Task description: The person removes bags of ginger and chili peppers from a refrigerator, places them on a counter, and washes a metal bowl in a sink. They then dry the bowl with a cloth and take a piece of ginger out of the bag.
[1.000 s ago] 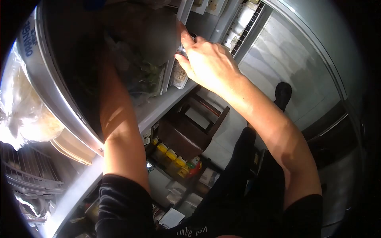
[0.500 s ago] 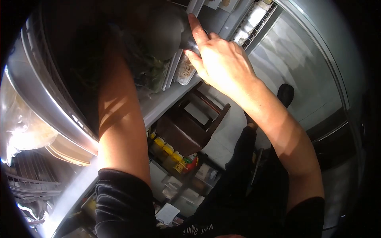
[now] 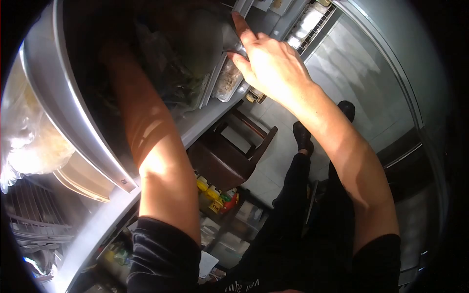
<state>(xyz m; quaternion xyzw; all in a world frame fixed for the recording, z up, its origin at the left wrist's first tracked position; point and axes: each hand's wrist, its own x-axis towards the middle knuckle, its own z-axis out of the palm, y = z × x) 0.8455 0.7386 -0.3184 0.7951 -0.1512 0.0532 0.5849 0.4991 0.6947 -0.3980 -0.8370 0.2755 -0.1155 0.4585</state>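
My left hand [image 3: 117,53] is deep inside a dark fridge drawer, and shadow hides its fingers. Beside that forearm lie clear plastic bags [image 3: 188,80] with what looks like leafy greens. At the drawer's pale edge [image 3: 211,80], my right hand [image 3: 276,63] keeps its index finger stretched along the rim. Its thumb lies apart on the inner side, and the other fingers curl out of sight behind the edge. Shiny clear plastic shows between thumb and index finger. Just below this hand is a clear pack of pale brown food [image 3: 227,83].
Fridge door shelves [image 3: 312,22] hold white items at the upper right. On the left, a white-rimmed shelf [image 3: 80,115] carries a bagged item [image 3: 36,132] and a beige bowl [image 3: 85,178]. Below stand a brown chair [image 3: 227,158], yellow packets [image 3: 210,190] and clear storage boxes [image 3: 237,244].
My left forearm has shifted and tilted, its elbow moving right while its hand goes farther left into the dark. My right hand stays at the drawer edge. A shoe has come into view below.
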